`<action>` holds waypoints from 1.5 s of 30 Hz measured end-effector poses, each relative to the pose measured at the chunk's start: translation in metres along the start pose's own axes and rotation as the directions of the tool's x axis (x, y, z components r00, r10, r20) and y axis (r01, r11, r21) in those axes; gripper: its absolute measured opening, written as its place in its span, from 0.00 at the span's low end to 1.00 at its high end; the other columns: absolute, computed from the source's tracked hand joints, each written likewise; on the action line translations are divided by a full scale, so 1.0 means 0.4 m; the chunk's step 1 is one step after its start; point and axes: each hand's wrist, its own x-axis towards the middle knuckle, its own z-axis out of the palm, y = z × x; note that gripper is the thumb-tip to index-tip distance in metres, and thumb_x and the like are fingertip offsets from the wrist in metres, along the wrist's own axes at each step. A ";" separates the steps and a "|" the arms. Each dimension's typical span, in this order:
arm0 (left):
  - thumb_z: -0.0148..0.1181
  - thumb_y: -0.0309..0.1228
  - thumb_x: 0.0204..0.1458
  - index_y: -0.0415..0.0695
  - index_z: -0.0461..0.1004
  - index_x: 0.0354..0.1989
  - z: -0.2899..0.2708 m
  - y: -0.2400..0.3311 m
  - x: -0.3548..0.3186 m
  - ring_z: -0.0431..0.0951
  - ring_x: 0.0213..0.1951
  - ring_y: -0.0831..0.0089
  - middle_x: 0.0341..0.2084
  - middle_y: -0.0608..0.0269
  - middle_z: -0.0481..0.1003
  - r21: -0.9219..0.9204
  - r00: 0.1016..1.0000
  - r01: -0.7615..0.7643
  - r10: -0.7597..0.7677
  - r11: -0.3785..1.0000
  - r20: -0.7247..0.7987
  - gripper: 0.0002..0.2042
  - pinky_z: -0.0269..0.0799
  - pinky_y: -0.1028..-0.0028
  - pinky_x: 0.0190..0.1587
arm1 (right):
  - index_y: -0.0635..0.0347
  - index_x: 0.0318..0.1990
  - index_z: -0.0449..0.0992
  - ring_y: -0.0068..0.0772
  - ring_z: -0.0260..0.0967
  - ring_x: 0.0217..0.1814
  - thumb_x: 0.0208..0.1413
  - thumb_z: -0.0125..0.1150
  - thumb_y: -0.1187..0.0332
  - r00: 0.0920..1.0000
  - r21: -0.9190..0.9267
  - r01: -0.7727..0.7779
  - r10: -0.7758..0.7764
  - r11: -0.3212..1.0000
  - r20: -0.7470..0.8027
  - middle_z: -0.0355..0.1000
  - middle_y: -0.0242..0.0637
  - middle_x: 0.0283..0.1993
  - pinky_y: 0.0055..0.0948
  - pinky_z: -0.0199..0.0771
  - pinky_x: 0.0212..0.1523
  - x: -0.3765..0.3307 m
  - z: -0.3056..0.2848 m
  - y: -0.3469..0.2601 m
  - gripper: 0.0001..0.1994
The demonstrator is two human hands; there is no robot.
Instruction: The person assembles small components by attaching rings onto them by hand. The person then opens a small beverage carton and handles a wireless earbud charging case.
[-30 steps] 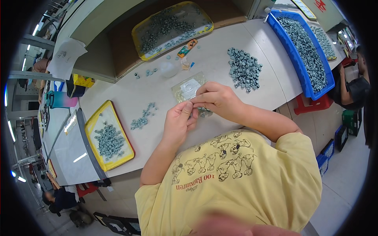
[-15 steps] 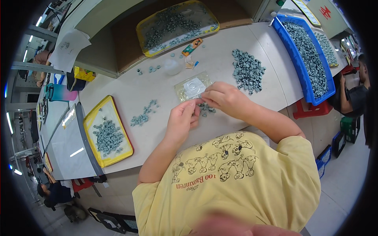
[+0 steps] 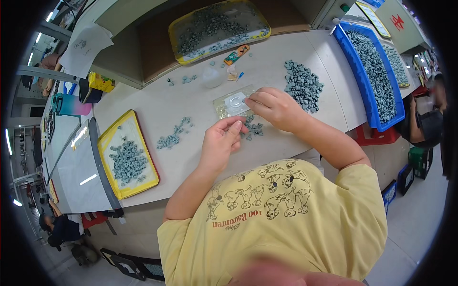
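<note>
Landmark: clear plastic bag with a white round patch, lying flat on the white table. Right hand sits just right of the bag, fingertips pinched at the bag's right edge; grip looks clenched on something small, can't tell what. Left hand is below the bag, thumb and forefinger pressed together, grip closed on a tiny item too small to make out. A small cluster of grey-green moulded parts lies just below the bag, between the two hands. A bigger heap of the same grey-green parts is to the right of the bag, past the right hand. A loose trail of parts lies left of the bag. A yellow rimmed tray with a pile of parts is further left of the bag, near the table edge. A yellow tray under clear film, full of parts, is above the bag. A long blue plastic bin of parts is far right of the bag. A small orange-green packet is above the bag.
</note>
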 end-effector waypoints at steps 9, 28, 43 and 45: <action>0.51 0.26 0.56 0.34 0.68 0.46 -0.004 -0.014 0.005 0.57 0.19 0.87 0.30 0.61 0.70 0.007 0.997 -0.065 0.065 0.998 -0.031 0.11 0.55 0.85 0.20 | 0.66 0.40 0.73 0.36 0.68 0.40 0.38 0.56 0.73 0.999 -0.035 0.051 -0.051 0.998 -0.013 0.68 0.37 0.38 0.30 0.72 0.37 0.012 0.010 0.000 0.17; 0.45 0.35 0.61 0.43 0.62 0.32 -0.003 -0.006 0.006 0.53 0.17 0.86 0.19 0.71 0.61 -0.157 0.995 -0.081 0.071 0.984 -0.070 0.09 0.49 0.84 0.18 | 0.68 0.34 0.75 0.15 0.69 0.29 0.51 0.61 0.73 0.525 0.704 -0.710 0.660 -0.008 0.537 0.73 0.32 0.30 0.16 0.70 0.31 0.048 -0.011 -0.052 0.07; 0.43 0.36 0.61 0.43 0.62 0.30 -0.010 0.009 0.004 0.52 0.17 0.85 0.18 0.72 0.58 -0.277 0.997 0.080 -0.083 0.958 -0.001 0.11 0.47 0.83 0.17 | 0.64 0.31 0.74 0.34 0.69 0.28 0.36 0.65 0.81 0.934 0.428 -0.133 0.257 0.894 -0.246 0.70 0.38 0.30 0.26 0.72 0.28 0.026 0.049 -0.089 0.11; 0.43 0.36 0.61 0.44 0.62 0.30 -0.012 0.006 0.005 0.52 0.17 0.85 0.18 0.72 0.58 -0.287 0.997 0.072 -0.070 0.955 0.017 0.10 0.47 0.83 0.17 | 0.65 0.31 0.74 0.34 0.69 0.28 0.36 0.65 0.81 0.946 0.390 -0.094 0.205 0.916 -0.252 0.70 0.38 0.30 0.28 0.71 0.28 0.022 0.054 -0.084 0.11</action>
